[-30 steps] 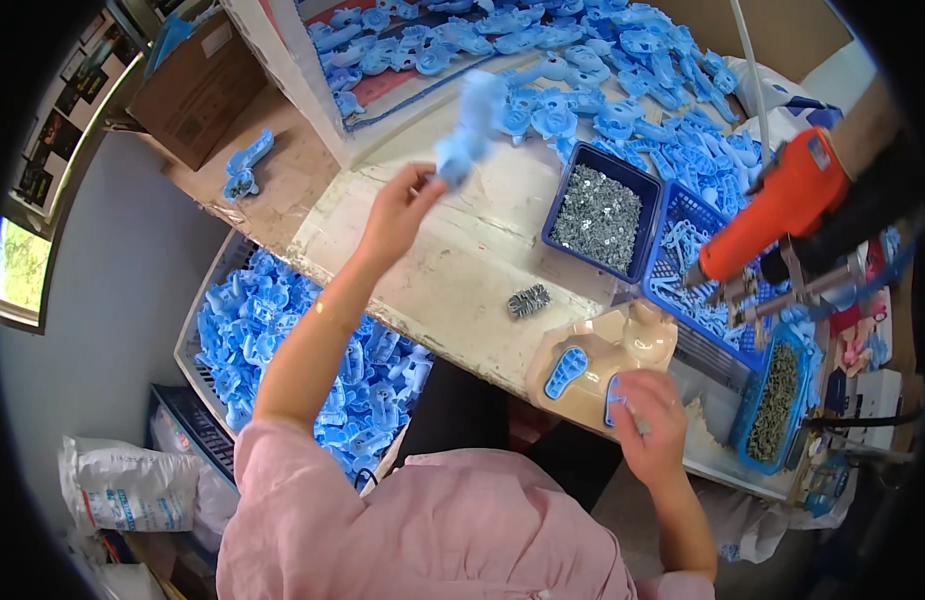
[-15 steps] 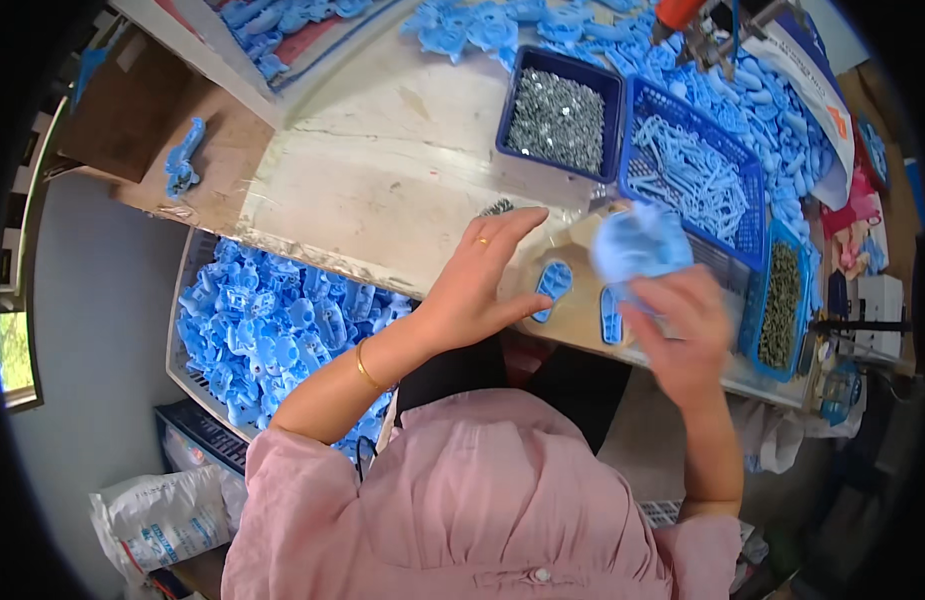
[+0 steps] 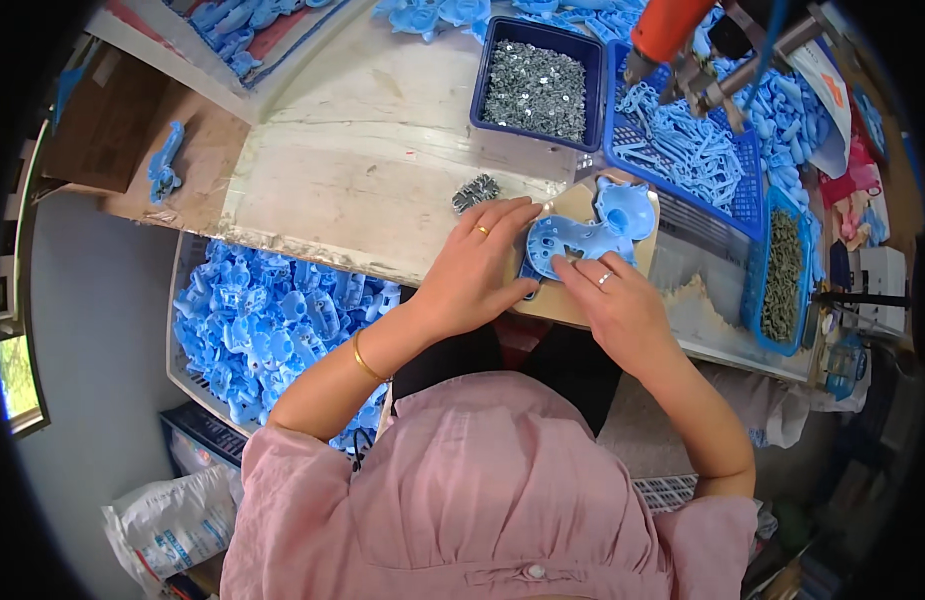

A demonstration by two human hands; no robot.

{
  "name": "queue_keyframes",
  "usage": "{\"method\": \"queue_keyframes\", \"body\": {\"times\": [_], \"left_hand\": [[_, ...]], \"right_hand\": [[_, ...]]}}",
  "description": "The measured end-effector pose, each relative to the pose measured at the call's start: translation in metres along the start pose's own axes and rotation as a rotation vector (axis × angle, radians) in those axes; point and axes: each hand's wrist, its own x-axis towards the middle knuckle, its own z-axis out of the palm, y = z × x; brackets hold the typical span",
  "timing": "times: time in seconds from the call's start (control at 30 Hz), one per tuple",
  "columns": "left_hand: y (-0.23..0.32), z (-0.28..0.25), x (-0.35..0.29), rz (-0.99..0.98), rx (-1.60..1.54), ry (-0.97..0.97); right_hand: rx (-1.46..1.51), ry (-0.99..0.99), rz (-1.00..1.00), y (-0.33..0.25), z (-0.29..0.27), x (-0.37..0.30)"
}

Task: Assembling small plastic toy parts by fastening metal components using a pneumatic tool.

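Observation:
A light-blue hollow plastic shell [image 3: 625, 208], rounded at one end, lies on the tan board [image 3: 552, 300] at the table's front edge. My right hand [image 3: 619, 305] is on its near side, fingertips closed at the shell's lower edge. My left hand [image 3: 472, 265] rests along the board's left side, thumb and fingers spread, with nothing seen in it. By the left thumb, part of a small darker blue piece [image 3: 528, 272] shows; the shell and my right hand cover the rest of the board's middle. A little heap of metal screws [image 3: 474, 192] sits just beyond my left fingers.
A dark blue bin [image 3: 479, 95] of small metal parts and a blue basket [image 3: 682, 190] of pale-blue strips stand behind. An orange power screwdriver [image 3: 667, 30] hangs far right. A screw tray [image 3: 797, 335] stands right; a crate [image 3: 190, 270] of blue shells sits below left.
The blue shell, blurred in my right hand above the board, has come down left onto it, covering the small blue pieces. My left hand has shifted slightly. The screwdriver appears larger and lower in view.

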Motion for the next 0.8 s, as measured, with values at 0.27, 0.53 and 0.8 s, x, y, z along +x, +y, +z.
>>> {"method": "queue_keyframes", "body": {"times": [0.27, 0.53, 0.8], "left_hand": [[0.012, 0.0, 0.01, 0.052, 0.068, 0.016], [0.008, 0.011, 0.016, 0.101, 0.112, -0.005], [0.019, 0.011, 0.018, 0.049, 0.13, -0.066]], "right_hand": [[-0.103, -0.071, 0.003, -0.004, -0.005, 0.001], [-0.081, -0.127, 0.055, 0.0, 0.001, 0.001], [0.407, 0.058, 0.373, 0.073, -0.042, 0.032]]}}
